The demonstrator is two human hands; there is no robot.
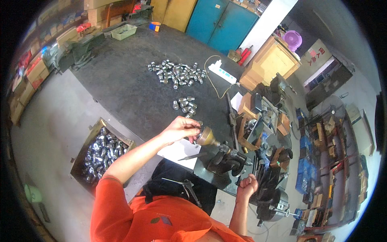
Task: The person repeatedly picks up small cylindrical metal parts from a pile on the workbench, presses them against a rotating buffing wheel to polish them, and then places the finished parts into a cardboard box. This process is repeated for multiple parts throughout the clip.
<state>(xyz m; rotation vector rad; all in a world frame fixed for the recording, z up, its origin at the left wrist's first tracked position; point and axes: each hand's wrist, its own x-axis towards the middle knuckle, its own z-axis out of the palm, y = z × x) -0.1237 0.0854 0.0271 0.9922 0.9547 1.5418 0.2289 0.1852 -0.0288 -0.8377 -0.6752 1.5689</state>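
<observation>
The worktop (129, 80) is dark and carries loose metal fittings in two groups: a large group (179, 74) toward the middle and a small group (186, 105) just beyond the left hand (180, 130). A white power strip (222, 72) lies right of the large group, its pale cord (208, 64) looped beside it. A pale tray (123, 32) and an orange-and-blue roll (155, 26) sit at the far side. A box (75, 167) filled with similar fittings stands left of the person. Right of the fixture (225, 158), a long dark bar (232, 117) and a cluttered open carton (244, 135) limit the space. White paper (177, 153) lies below the left hand.

The brass-coloured cup (207, 137) projects from the fixture, directly right of the left hand. The fingers of this hand are bent together at the cup's mouth; what they hold, if anything, cannot be determined. The right hand (247, 185) is curled near the fixture's right end; its grip contents cannot be determined.
</observation>
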